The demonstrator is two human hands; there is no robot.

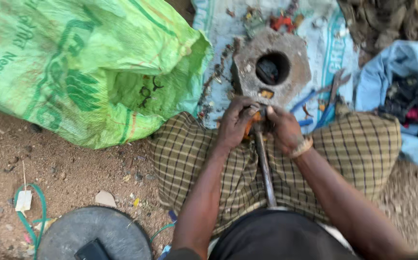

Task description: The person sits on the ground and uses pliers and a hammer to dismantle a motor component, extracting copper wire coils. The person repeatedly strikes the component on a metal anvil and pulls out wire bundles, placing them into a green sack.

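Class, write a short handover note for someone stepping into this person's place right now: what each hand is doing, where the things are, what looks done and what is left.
Left hand and right hand are closed together on a small orange part at the top of a long metal rod lying over the lap. Concrete block with a round hole sits just ahead; green sack lies open at left. The part is not yet free of the hands; progress cannot be judged.

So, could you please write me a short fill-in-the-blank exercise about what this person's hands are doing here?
1. Both hands, the left hand and right hand, grip a small ____ piece.
2. A long metal rod lies over the person's ____ cloth.
3. The grey block has a round ____ in its middle.
4. The open sack is ____.

Missing words: orange; checked; hole; green
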